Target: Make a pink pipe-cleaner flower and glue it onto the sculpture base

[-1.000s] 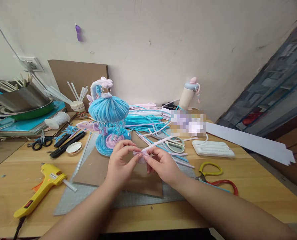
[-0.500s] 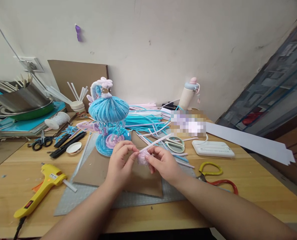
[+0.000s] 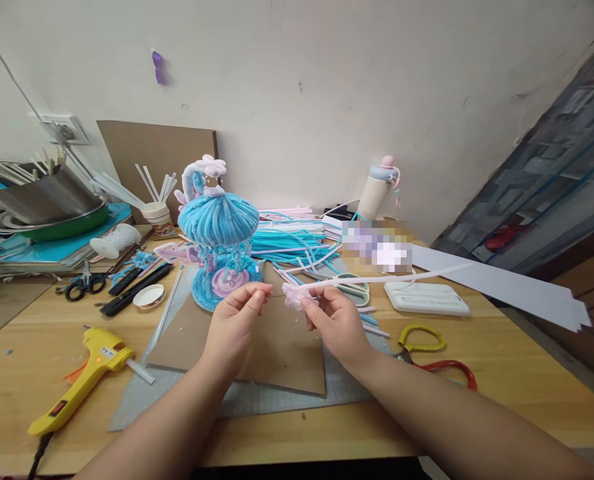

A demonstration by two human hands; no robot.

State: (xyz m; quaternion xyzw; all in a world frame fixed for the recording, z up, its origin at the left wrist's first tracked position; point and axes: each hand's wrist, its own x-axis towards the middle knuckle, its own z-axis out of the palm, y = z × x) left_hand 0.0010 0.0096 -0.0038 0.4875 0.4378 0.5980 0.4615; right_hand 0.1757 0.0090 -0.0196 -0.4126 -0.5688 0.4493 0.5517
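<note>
A: Where is the pink piece?

B: At the fingertips of the right hand (image 3: 339,327): thumb and forefinger are clamped on a pale pink fuzzy bunch (image 3: 295,297), its long stem (image 3: 391,278) extending rightward past the knuckles.

A: And the left hand (image 3: 234,323)?

B: Thumb and fingertips together, near the bunch but apart from it; whether they pinch anything small cannot be told.

A: What surrounds the fingers?

B: Below them, a brown cardboard sheet (image 3: 287,353). Beyond the left fingertips, a blue domed ornament (image 3: 218,220), upright. Left of the left fingers, well apart, a yellow glue gun (image 3: 99,353). Right of the right fingers, red-and-yellow-handled scissors (image 3: 444,363); beyond these, a white slab-shaped device (image 3: 427,300).
</note>
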